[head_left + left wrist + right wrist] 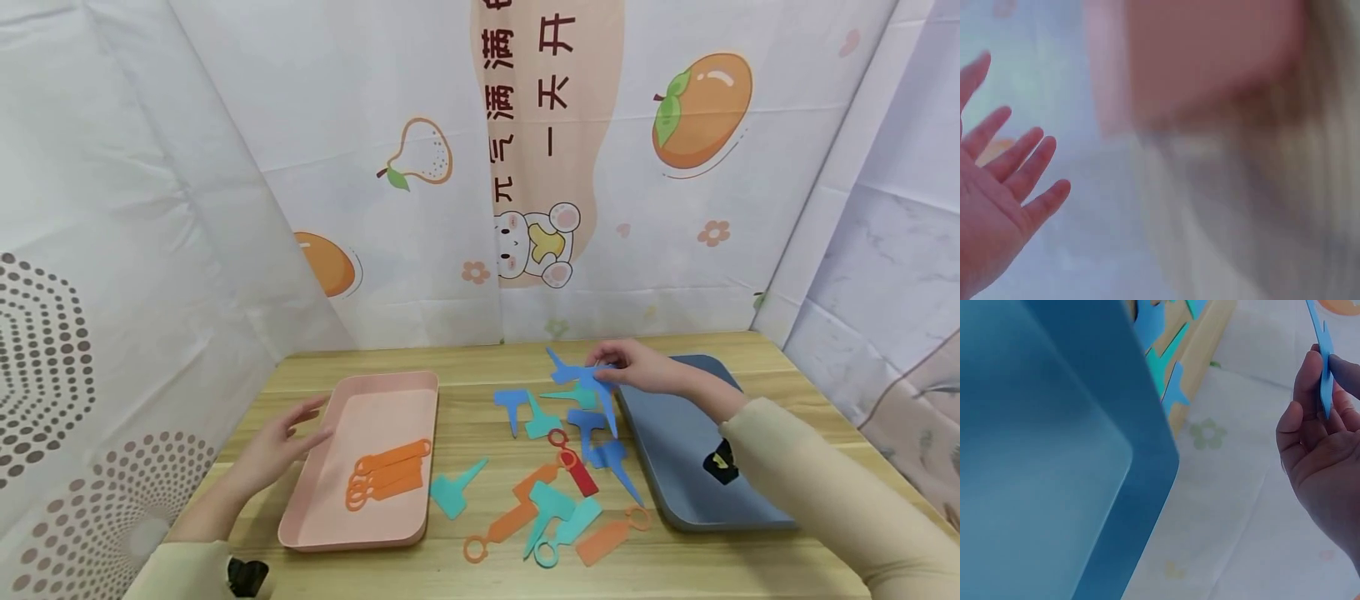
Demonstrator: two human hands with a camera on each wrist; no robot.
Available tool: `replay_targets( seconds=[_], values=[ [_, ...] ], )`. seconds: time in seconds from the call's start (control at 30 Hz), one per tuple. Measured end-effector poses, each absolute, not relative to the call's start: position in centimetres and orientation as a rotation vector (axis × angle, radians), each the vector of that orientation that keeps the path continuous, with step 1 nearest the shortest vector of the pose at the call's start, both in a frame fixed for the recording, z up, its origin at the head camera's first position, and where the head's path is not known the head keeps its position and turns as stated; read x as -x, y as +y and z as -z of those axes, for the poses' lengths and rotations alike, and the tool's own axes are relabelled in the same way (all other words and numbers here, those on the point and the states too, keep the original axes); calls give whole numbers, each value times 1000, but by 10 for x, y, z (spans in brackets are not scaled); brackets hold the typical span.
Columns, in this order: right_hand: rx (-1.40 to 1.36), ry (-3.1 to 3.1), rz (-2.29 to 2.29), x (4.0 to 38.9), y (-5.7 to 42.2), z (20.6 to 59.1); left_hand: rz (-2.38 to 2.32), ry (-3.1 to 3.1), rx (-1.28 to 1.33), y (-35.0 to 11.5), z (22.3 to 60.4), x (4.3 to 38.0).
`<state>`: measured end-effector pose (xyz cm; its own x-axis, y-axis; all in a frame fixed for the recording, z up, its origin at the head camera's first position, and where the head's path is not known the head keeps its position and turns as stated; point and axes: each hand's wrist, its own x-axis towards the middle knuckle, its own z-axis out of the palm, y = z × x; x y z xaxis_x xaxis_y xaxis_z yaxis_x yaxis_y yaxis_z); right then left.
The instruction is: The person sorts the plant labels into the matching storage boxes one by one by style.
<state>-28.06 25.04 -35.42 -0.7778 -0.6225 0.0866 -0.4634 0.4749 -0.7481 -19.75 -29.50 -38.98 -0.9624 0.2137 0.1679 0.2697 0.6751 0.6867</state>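
My right hand (633, 367) pinches a blue T-shaped plant label (1326, 381) between thumb and fingers, beside the far left corner of the blue-grey tray (678, 467). In the head view its pointed stem hangs down over the table. Another blue label (558, 367) lies just left of that hand. My left hand (281, 442) is by the left rim of the pink tray (382, 533), fingers spread and holding nothing. Several orange ring-ended tags (390, 471) lie overlapping inside the pink tray.
Between the trays are scattered blue labels (512, 404), teal labels (450, 497), orange ring-ended tags (513, 522) and a red ring-ended tag (577, 473), some overlapping. A printed white curtain (420, 275) hangs behind the wooden table (360, 575).
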Motion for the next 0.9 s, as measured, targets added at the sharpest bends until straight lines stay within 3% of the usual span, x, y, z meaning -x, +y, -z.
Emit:
replay_targets(
  seconds=[0.43,0.9],
  values=[
    [787,2665,1167,272,296,356,1327,-2707,607,-174,371,206],
    [665,2639,1161,281,335,362,1536,-2771,797,-39,387,227]
  ],
)
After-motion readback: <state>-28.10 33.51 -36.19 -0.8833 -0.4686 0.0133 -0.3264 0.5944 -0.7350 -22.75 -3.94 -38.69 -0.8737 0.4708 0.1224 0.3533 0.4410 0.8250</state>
